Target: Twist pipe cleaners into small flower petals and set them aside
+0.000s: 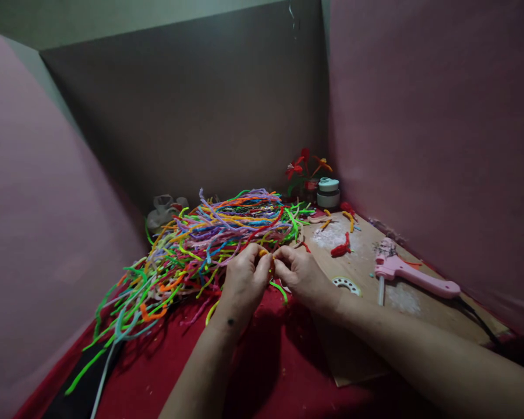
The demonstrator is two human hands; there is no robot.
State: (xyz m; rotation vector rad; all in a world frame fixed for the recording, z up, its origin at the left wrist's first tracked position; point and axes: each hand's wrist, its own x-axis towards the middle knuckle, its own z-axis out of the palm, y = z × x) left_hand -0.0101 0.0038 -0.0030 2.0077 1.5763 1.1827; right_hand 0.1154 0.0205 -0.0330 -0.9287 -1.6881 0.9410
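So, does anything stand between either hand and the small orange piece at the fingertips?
Nothing visible does. The left hand and right hand meet right at the orange piece, partly covering it. The pile of fuzzy strands lies beyond them, not in between.

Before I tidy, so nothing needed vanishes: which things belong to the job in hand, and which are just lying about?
Apparently in the job: orange piece, between left hand and right hand; fuzzy stem pile; possibly the pink glue gun.

Seemingly just lying about: white holed ring; red fuzzy piece; flowers; teal container.
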